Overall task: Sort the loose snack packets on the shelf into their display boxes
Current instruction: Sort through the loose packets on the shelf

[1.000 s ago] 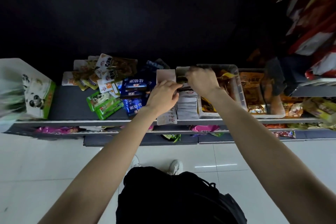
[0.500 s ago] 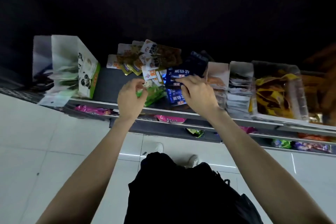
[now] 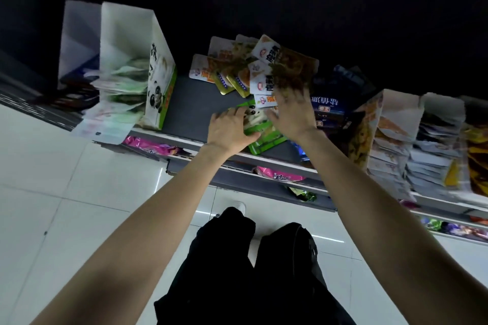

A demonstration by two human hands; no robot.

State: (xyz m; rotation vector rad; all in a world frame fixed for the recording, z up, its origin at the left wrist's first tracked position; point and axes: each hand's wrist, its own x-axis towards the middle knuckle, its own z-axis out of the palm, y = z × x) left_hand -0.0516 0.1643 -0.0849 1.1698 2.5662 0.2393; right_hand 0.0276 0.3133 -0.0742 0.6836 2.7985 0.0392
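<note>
Both bare arms reach toward twelve o'clock. The left hand lies flat, fingers straight, on the green panda-print snack packets at the grey shelf's front edge. The right hand is spread but motion-blurred, so I cannot tell its hold. At nine o'clock stands one white panda-printed display box.

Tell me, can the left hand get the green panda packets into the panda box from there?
Probably yes. The left hand rests on the green panda packets, and only bare shelf lies between them and the open-topped panda box further left.
</note>
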